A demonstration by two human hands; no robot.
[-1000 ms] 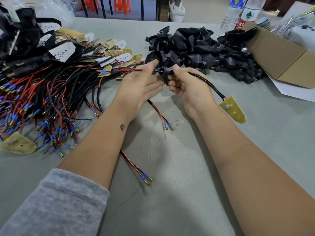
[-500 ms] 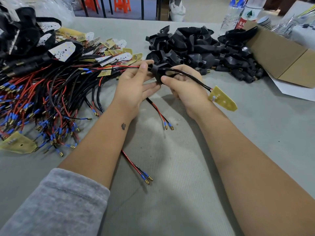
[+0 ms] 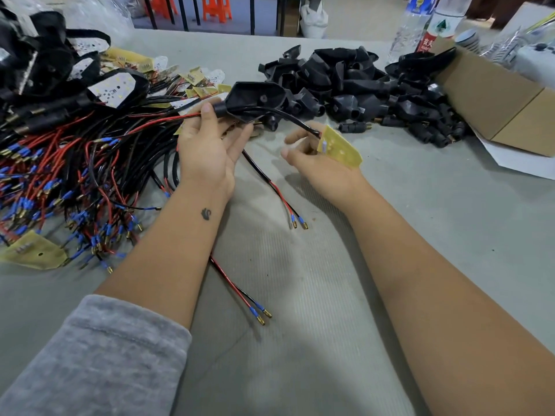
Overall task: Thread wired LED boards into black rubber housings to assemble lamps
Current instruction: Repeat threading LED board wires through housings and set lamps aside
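Note:
A black rubber housing (image 3: 255,99) is held up above the table, its open cavity facing me. My left hand (image 3: 210,145) pinches its neck between thumb and fingers. A black cable (image 3: 288,115) runs out of the housing to a yellow LED board (image 3: 341,147). My right hand (image 3: 312,154) holds that board by its near end, to the right of the housing. Red and black wire ends come out of the neck to the left, past my left thumb.
A pile of wired LED boards (image 3: 75,163) fills the left of the grey table (image 3: 300,325). Black housings (image 3: 360,82) are heaped at the back, beside a cardboard box (image 3: 495,97) and plastic bottles (image 3: 420,22). Two loose wire pairs (image 3: 285,202) lie between my arms.
The housing has been turned up so its cavity faces me. My right hand has let go of the housing and slid along the cable to the yellow board.

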